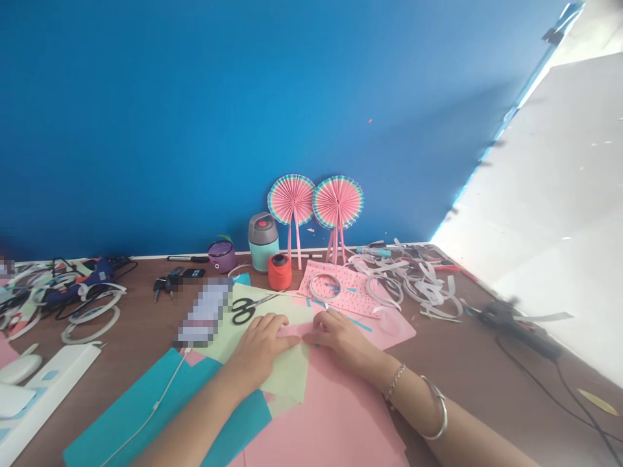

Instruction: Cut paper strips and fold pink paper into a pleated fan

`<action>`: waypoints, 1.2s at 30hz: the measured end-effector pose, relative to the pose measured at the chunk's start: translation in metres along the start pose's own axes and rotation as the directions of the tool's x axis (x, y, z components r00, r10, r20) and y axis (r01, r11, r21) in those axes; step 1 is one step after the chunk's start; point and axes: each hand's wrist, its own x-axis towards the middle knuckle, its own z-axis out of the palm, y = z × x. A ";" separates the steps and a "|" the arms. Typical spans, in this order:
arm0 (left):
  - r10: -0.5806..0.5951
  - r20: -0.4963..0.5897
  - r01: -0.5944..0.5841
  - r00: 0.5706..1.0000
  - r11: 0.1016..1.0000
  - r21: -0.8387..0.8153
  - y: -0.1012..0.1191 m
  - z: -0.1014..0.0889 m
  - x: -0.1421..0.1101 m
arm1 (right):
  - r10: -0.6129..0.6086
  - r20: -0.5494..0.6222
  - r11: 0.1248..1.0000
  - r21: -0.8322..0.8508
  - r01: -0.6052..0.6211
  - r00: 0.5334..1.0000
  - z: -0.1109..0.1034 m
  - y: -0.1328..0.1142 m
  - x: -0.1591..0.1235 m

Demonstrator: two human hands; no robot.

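Observation:
My left hand [263, 340] and my right hand [341, 340] meet over the papers, thumbs nearly touching. Both pinch a small pink paper strip [291, 329], mostly covered by my fingers. Under my left hand lies a light green sheet [287, 379]; a large pink sheet [341, 408] spreads below my right hand. Black-handled scissors [243, 312] rest just beyond my left hand. Beyond my right hand, a white ring [326, 287] sits on a patterned pink sheet [357, 282].
Two round pleated paper fans [293, 200] lean on the blue wall. A thermos [263, 243] and a red thread spool [280, 272] stand before it. Curled paper strips [433, 288] and a glue gun [518, 327] lie right; a phone [204, 314] and teal paper [146, 402] lie left.

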 end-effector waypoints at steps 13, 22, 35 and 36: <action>-0.136 -0.007 0.135 0.991 0.988 -0.074 -0.018 -0.013 -0.007 | 0.089 0.039 0.996 -0.021 -0.088 0.995 -0.025 0.000 -0.004; -0.517 -0.440 0.261 0.734 0.813 -0.520 -0.017 -0.012 -0.007 | 0.244 -0.209 0.883 0.452 -0.127 0.947 -0.019 0.006 -0.002; -0.500 -0.023 0.302 0.866 0.558 -0.773 0.028 -0.001 0.000 | -0.082 -0.150 0.986 0.134 0.103 0.985 -0.010 -0.023 -0.002; -0.504 -0.066 0.289 0.861 0.592 -0.752 0.027 -0.001 -0.001 | -0.101 -0.133 0.988 0.105 0.115 0.986 -0.010 -0.023 -0.002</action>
